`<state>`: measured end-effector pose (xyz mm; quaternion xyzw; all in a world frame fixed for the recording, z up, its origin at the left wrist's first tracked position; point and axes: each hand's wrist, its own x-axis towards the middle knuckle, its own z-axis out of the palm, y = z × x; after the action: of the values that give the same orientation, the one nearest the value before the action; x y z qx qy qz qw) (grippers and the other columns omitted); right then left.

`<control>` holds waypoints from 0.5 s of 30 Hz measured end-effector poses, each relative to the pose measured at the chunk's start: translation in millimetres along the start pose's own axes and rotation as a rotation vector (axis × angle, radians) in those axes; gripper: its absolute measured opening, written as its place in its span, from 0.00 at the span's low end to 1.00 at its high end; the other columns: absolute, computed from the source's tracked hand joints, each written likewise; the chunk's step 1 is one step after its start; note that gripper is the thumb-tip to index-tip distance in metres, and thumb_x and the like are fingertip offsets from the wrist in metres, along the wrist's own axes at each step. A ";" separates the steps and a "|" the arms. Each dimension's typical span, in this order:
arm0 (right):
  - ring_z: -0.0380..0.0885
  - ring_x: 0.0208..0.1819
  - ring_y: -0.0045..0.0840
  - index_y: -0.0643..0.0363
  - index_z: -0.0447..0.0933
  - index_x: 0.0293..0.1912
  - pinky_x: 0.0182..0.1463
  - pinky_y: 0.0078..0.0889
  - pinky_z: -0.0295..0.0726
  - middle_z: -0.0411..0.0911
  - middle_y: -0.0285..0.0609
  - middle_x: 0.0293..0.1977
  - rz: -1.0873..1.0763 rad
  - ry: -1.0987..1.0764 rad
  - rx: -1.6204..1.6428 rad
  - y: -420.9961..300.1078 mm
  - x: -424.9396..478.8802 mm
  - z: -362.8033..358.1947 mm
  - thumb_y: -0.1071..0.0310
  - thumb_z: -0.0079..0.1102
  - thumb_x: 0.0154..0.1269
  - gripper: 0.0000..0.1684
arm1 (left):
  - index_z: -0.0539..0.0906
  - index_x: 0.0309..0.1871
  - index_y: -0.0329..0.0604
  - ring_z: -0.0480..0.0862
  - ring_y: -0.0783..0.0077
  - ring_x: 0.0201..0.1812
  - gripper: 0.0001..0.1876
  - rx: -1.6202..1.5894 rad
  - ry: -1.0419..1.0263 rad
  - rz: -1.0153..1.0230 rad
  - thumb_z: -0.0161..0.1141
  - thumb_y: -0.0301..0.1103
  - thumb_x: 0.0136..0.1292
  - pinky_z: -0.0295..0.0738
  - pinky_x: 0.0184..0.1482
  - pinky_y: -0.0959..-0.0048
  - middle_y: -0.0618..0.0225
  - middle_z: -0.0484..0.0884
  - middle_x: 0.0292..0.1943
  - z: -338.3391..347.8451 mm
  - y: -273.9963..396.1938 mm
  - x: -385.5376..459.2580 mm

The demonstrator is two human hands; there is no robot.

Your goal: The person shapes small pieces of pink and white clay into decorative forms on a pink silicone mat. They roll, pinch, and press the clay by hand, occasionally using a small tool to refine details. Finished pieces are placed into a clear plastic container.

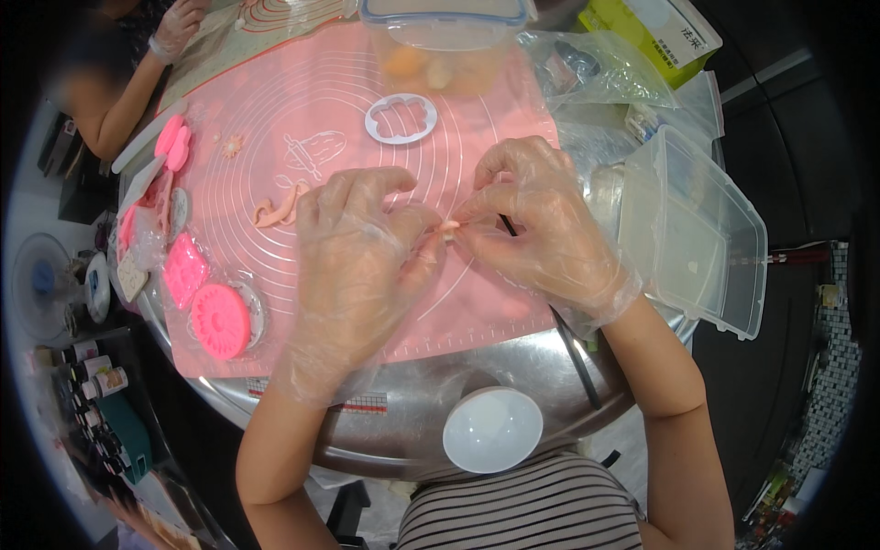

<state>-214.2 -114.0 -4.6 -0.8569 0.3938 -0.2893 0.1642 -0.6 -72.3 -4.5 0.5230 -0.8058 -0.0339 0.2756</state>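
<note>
My left hand (364,247) and my right hand (540,223), both in clear plastic gloves, meet above a pink silicone mat (426,323) with white rings. Between their thumbs and fingertips they pinch a small pale piece of dough (449,230). A black rod (577,361) passes beneath my right hand and ends past the mat's front edge. Left of my left hand lie curled strips of peach dough (280,210). Beyond both hands rests a white scalloped cutter (401,119). A small flower-shaped piece (232,146) sits farther left on the mat.
Pink molds (220,322) line the mat's left side. A white bowl (493,430) stands at the near edge of the metal table (405,440). An open plastic container (677,234) is at right, a lidded box (443,41) behind. Another person's gloved hand (180,27) shows at upper left.
</note>
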 end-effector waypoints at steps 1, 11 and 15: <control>0.75 0.50 0.35 0.54 0.92 0.37 0.59 0.41 0.71 0.77 0.37 0.42 0.000 0.001 0.003 0.1 0.0 0.3 0.66 0.80 0.54 0.09 | 0.92 0.44 0.51 0.81 0.57 0.58 0.11 0.002 0.000 0.001 0.75 0.32 0.56 0.68 0.64 0.54 0.65 0.84 0.55 0.2 -0.4 -0.3; 0.75 0.48 0.34 0.52 0.92 0.37 0.57 0.41 0.72 0.78 0.35 0.41 0.002 0.018 0.011 -0.2 0.3 -0.8 0.67 0.80 0.52 0.10 | 0.92 0.47 0.50 0.80 0.54 0.59 0.14 -0.052 -0.029 -0.005 0.74 0.31 0.55 0.70 0.64 0.53 0.62 0.84 0.56 -2.6 -2.0 -2.0; 0.75 0.43 0.30 0.51 0.92 0.36 0.52 0.39 0.71 0.78 0.33 0.40 -0.017 0.030 0.015 0.8 1.3 1.4 0.68 0.79 0.52 0.09 | 0.91 0.49 0.49 0.80 0.53 0.60 0.16 -0.055 -0.035 0.010 0.73 0.31 0.55 0.70 0.64 0.53 0.61 0.83 0.57 -3.9 -4.7 -4.2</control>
<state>-213.1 -115.5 -5.6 -0.8545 0.3867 -0.3064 0.1624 6.4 -69.9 -4.5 0.5107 -0.8117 -0.0639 0.2761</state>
